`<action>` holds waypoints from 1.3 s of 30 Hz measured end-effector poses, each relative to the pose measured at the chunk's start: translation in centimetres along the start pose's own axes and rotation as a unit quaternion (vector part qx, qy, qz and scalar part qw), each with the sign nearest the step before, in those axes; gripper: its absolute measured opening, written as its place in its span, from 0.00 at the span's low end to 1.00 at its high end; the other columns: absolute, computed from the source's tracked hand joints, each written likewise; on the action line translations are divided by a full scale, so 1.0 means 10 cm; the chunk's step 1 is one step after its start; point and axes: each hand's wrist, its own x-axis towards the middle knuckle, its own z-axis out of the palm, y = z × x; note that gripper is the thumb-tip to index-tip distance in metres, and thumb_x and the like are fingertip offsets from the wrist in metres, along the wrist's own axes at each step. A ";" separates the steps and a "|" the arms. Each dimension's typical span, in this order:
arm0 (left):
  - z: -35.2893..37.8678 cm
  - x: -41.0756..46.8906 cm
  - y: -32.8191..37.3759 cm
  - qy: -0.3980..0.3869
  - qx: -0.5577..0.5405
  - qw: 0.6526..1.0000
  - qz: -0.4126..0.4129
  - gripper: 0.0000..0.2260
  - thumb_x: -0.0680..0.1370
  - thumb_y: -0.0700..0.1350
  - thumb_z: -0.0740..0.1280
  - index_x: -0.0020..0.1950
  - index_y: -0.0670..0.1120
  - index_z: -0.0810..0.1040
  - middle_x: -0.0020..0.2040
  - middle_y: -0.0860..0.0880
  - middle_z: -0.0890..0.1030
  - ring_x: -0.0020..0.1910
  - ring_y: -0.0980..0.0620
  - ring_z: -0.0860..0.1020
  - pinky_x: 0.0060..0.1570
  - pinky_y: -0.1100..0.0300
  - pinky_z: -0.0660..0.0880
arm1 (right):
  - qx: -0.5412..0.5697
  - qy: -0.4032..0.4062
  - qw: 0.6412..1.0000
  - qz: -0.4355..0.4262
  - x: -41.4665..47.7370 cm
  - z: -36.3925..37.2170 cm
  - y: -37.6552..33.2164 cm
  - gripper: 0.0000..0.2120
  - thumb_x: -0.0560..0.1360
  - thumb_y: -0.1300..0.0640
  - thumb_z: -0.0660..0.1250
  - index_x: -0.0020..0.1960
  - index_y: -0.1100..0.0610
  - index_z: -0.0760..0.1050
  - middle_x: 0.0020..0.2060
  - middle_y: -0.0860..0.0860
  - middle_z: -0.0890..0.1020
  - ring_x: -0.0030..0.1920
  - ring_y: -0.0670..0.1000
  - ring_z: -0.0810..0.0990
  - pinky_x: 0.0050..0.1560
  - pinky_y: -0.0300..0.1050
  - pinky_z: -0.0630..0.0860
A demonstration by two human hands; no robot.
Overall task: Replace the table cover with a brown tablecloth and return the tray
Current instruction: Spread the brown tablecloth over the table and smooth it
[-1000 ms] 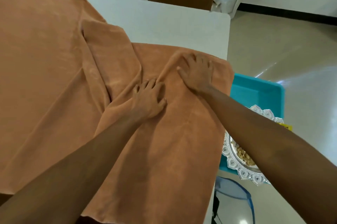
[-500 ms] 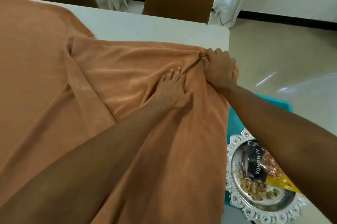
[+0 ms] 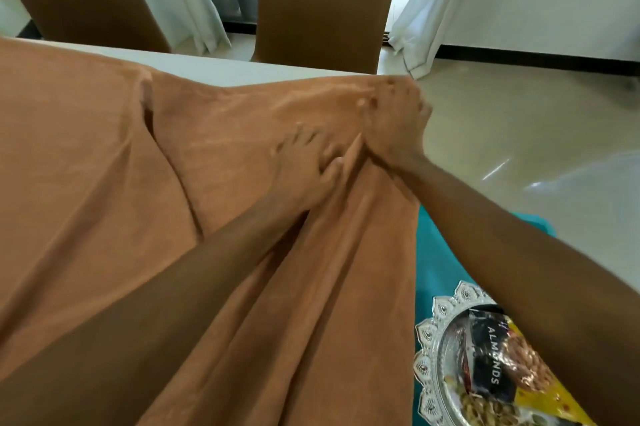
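Brown plush tablecloth point(image 3: 104, 165) under both hands: soft, limp, probably slides easily; best taken at hem. Silver scalloped tray point(image 3: 427, 328) below right forearm: rigid, take by rim. Right hand point(image 3: 391, 124) clutches bunched cloth edge; left hand point(image 3: 304, 165) spread, pressing alongside.

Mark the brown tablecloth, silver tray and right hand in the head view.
brown tablecloth point(image 3: 86, 155): head view, flat stretch lying on the table.
silver tray point(image 3: 426, 335): head view, scalloped rim.
right hand point(image 3: 391, 127): head view, back of the hand.
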 end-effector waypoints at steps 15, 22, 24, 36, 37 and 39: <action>0.47 0.69 -0.03 -0.106 0.118 0.987 -0.039 0.30 0.79 0.70 0.44 0.80 0.64 0.44 0.82 0.53 0.42 0.80 0.45 0.38 0.71 0.30 0.36 | 0.034 -0.136 0.989 0.053 0.30 0.24 0.44 0.30 0.81 0.34 0.49 0.81 0.41 0.53 0.82 0.50 0.50 0.81 0.59 0.49 0.73 0.71 0.57; 0.33 1.12 0.02 -0.177 0.051 0.983 -0.017 0.30 0.79 0.69 0.48 0.80 0.62 0.50 0.82 0.53 0.43 0.80 0.46 0.39 0.73 0.36 0.34 | 0.005 -0.144 0.983 0.113 0.56 0.15 0.40 0.27 0.83 0.45 0.49 0.81 0.51 0.55 0.81 0.51 0.53 0.81 0.57 0.50 0.72 0.73 0.55; 0.12 1.15 0.03 -0.181 -0.175 0.966 -0.057 0.25 0.84 0.59 0.53 0.80 0.55 0.59 0.81 0.49 0.56 0.79 0.44 0.54 0.78 0.41 0.44 | -0.011 -0.143 0.980 0.137 0.60 0.05 0.23 0.27 0.82 0.49 0.54 0.79 0.53 0.58 0.81 0.51 0.53 0.81 0.56 0.49 0.73 0.72 0.54; 0.33 0.46 -0.57 -0.046 0.108 0.992 -0.045 0.29 0.79 0.68 0.42 0.80 0.63 0.47 0.82 0.53 0.44 0.81 0.46 0.42 0.71 0.31 0.37 | -0.055 -0.145 0.988 -0.017 0.15 0.41 -0.10 0.36 0.78 0.28 0.42 0.82 0.42 0.48 0.82 0.52 0.48 0.82 0.57 0.44 0.75 0.68 0.35; 0.32 0.52 -0.55 -0.047 0.109 0.992 -0.049 0.29 0.79 0.68 0.42 0.80 0.63 0.46 0.82 0.53 0.44 0.81 0.46 0.42 0.71 0.30 0.37 | -0.054 -0.149 0.987 -0.015 0.22 0.41 -0.10 0.37 0.78 0.27 0.42 0.82 0.43 0.48 0.82 0.52 0.48 0.82 0.58 0.43 0.75 0.69 0.34; 0.30 0.68 -0.53 -0.056 0.111 0.991 -0.050 0.29 0.79 0.68 0.42 0.80 0.63 0.46 0.82 0.53 0.43 0.81 0.46 0.41 0.71 0.30 0.36 | -0.052 -0.166 0.985 -0.013 0.36 0.39 -0.08 0.37 0.78 0.28 0.42 0.82 0.43 0.47 0.82 0.53 0.47 0.81 0.58 0.43 0.75 0.68 0.34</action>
